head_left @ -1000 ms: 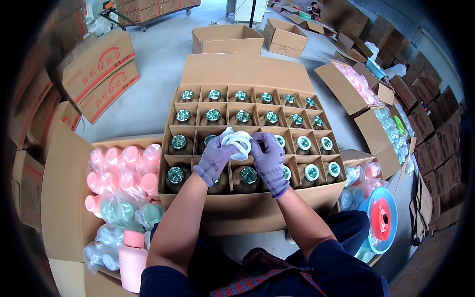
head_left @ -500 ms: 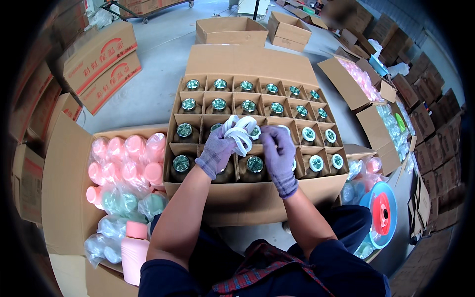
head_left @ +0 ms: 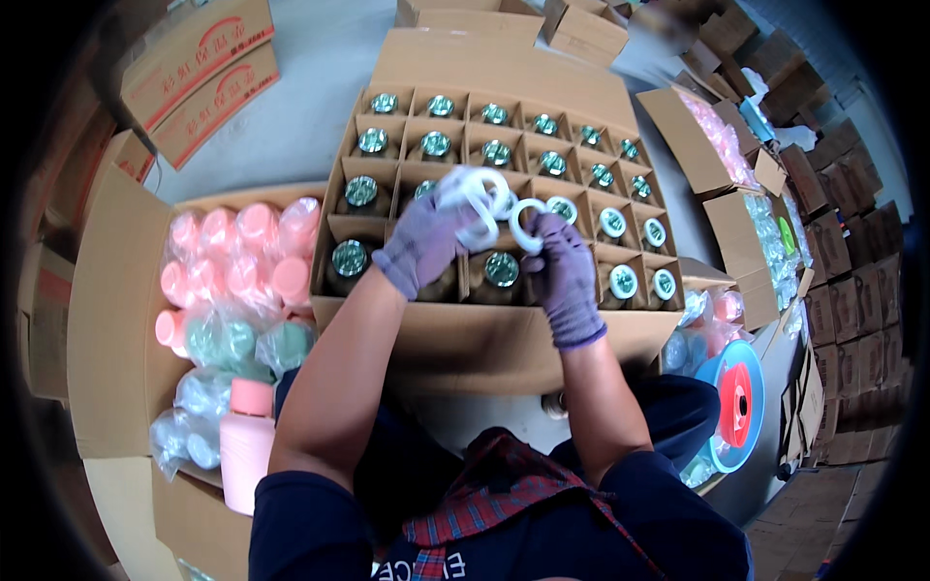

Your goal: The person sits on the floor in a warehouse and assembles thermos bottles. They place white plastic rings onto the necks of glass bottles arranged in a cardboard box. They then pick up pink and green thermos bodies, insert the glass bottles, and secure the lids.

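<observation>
My left hand (head_left: pixel 423 242), in a purple-grey knit glove, grips a bunch of white rings (head_left: pixel 478 184), slightly blurred. Close beside it, my right hand (head_left: pixel 567 281), gloved alike, pinches a single white ring (head_left: pixel 515 221) between thumb and fingers. Both hands are above the near rows of a divided carton (head_left: pixel 436 329). Shiny silver-green glass liners (head_left: pixel 501 270) stand upright in its cells. Several at the right of the two near rows wear white rings round their tops, such as this ringed liner (head_left: pixel 623 282). My hands hide some cells in the middle.
At the left, an open box (head_left: pixel 111 320) contains bagged pink, green and clear plastic parts, with a pink bottle body (head_left: pixel 246 455) at its near end. A blue basin (head_left: pixel 712 378) with a red piece sits at the right. Stacked cartons (head_left: pixel 208 77) stand far left.
The view has shifted, so the carton appears higher. My right hand now has a white ring showing in its fingers, apart from the bunch in my left hand.
</observation>
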`<state>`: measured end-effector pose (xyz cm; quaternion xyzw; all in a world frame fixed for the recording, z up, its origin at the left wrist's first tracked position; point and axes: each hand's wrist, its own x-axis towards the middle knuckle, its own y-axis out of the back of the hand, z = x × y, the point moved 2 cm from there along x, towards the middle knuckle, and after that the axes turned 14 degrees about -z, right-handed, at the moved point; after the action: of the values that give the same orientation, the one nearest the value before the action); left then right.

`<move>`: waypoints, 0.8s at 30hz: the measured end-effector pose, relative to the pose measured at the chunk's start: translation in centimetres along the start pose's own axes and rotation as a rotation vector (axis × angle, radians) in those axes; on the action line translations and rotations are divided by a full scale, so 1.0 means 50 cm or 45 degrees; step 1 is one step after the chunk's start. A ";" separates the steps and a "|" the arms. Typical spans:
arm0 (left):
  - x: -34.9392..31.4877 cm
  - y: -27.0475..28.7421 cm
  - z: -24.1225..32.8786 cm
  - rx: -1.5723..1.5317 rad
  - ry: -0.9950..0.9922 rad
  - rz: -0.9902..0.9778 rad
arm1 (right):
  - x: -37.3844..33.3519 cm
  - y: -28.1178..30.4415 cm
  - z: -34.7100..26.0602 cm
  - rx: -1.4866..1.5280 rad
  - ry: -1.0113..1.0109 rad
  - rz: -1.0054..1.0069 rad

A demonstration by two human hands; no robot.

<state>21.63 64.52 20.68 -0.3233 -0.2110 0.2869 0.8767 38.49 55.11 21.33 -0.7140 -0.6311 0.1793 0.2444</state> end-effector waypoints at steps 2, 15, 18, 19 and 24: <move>-0.002 0.021 0.026 0.004 -0.033 0.169 | -0.002 0.055 0.002 -0.470 -0.144 0.056; -0.011 0.025 0.060 0.877 -0.061 0.342 | 0.007 0.060 0.038 -2.559 -0.144 -0.331; -0.010 0.032 0.073 0.920 -0.122 0.387 | -0.031 0.063 0.040 -2.534 0.061 -0.346; -0.013 0.029 0.075 0.878 -0.151 0.339 | -0.042 0.060 0.043 -2.506 0.089 -0.389; -0.022 0.040 0.080 0.569 -0.235 -0.067 | -0.047 0.033 0.039 -2.493 0.041 -0.478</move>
<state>17.84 66.86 21.90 -0.0883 -0.2300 0.3317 0.9106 38.39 52.90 18.67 -0.4918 -0.6001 -0.4715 -0.4191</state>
